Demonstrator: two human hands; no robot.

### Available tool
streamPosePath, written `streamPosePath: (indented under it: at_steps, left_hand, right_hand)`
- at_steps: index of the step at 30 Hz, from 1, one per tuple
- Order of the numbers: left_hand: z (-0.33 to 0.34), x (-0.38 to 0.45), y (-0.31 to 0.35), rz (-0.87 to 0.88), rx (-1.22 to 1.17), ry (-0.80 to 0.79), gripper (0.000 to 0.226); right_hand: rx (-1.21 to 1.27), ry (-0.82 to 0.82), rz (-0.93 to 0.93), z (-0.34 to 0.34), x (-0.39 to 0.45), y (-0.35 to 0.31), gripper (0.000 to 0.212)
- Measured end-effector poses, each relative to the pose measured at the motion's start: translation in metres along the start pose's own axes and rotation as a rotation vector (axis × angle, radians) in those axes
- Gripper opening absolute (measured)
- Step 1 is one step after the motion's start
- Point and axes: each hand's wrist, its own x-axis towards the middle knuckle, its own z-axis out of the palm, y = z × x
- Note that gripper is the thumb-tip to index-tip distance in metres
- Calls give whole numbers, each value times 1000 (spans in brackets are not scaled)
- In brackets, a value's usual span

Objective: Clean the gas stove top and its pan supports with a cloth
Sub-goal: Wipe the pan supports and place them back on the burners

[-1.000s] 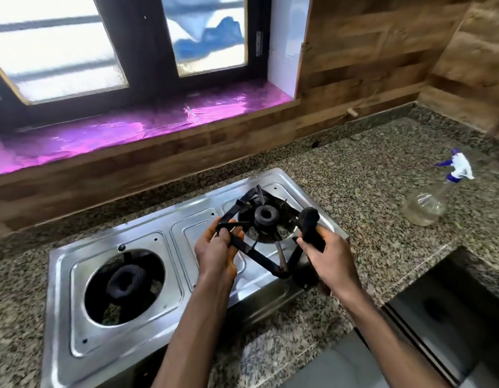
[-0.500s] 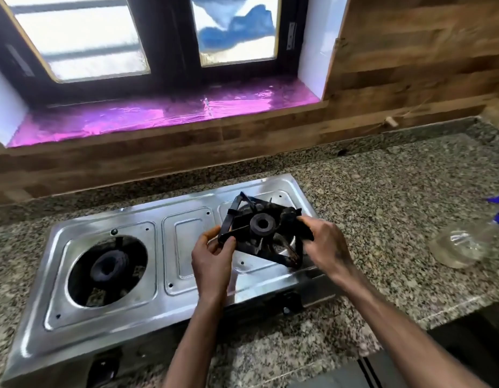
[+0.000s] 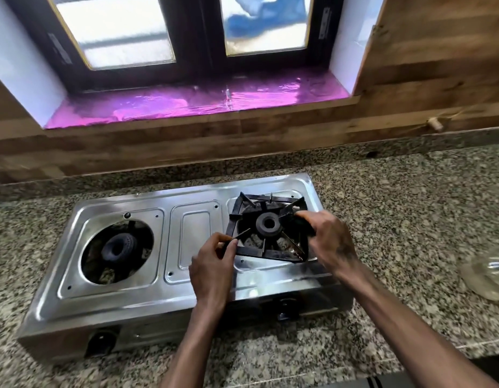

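Your single head camera looks forward and steeply down, close above the stove (image 3: 170, 247); window (image 3: 170, 32) at 12 o'clock.

Two bare forearms enter from lower edge; no sleeves visible up to frame border; left hand (image 3: 212, 271) and right hand (image 3: 331, 242) ungloved; no rings, watch or bands seen on fingers or wrists; nails short, detail blurred.
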Motion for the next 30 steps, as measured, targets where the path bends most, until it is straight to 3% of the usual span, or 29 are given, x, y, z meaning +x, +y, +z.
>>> streamPosePath:
  at_steps: [12, 30]
  left_hand:
    - [21, 3, 0, 164, 284, 11, 8]
    - [19, 0, -2, 224, 263, -17, 10]
  right_hand:
    - [-2, 9, -24, -1, 23, 19, 23]
    - [17, -144, 98, 7, 36, 28, 31]
